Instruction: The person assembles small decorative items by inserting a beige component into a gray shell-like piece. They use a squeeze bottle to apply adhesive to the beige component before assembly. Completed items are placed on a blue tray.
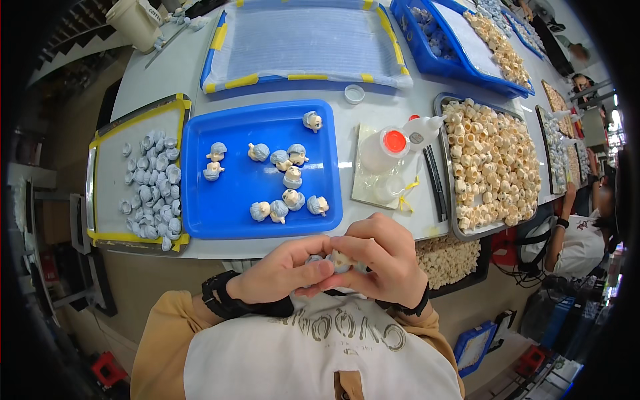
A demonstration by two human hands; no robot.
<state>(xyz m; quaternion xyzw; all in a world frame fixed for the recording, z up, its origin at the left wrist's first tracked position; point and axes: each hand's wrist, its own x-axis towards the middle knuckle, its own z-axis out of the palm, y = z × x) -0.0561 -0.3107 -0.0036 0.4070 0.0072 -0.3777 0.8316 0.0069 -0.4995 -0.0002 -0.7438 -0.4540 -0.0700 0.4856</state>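
Observation:
Both my hands meet at the table's near edge, closed around a small doll head (pixel 342 262) with pale blue hair and a cream face. My left hand (pixel 283 270) pinches it from the left, thumb on top. My right hand (pixel 385 259) curls its fingers over the other side, hiding much of the head. Just beyond, a blue tray (pixel 230 210) carries several finished-looking doll heads (pixel 292 177) with blue hair, lying at various angles. Left of it, a yellow-taped tray (pixel 107 180) holds a heap of hollow blue hair caps (pixel 157 170).
At the right stands a metal tray (pixel 456 223) full of cream head pieces (pixel 490 160). White squeeze bottles (pixel 383 147), one red-capped, stand on a board near black pens (pixel 435 183). A cloth-lined tray (pixel 300 40) and blue bins (pixel 440 60) lie farther back. Someone sits at far right.

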